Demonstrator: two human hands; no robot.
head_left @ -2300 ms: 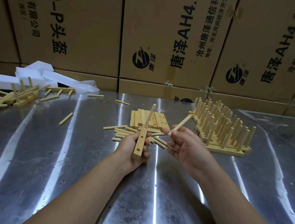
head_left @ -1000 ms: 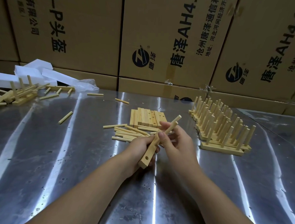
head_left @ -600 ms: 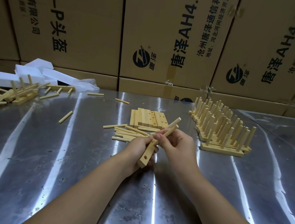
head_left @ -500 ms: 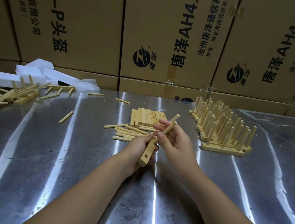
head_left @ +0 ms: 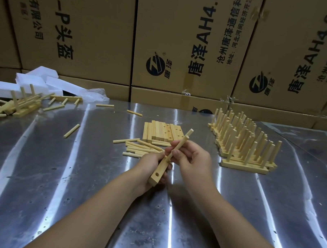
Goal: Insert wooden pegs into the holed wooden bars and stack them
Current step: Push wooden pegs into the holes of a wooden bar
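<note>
holed bar (head_left: 160, 168) slants away rightward, left grip (head_left: 149, 165) clamped round it, right grip (head_left: 195, 159) pinching peg (head_left: 181, 145).

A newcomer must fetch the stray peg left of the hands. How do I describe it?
On the steel table, look left of the row of bare bars. One peg lies slanted there, alone, nearer you than the pegs scattered along the back edge.

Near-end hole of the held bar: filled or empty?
Empty: the bar in the left hand shows a dark open hole there; the right hand pinches a peg farther up.
</note>
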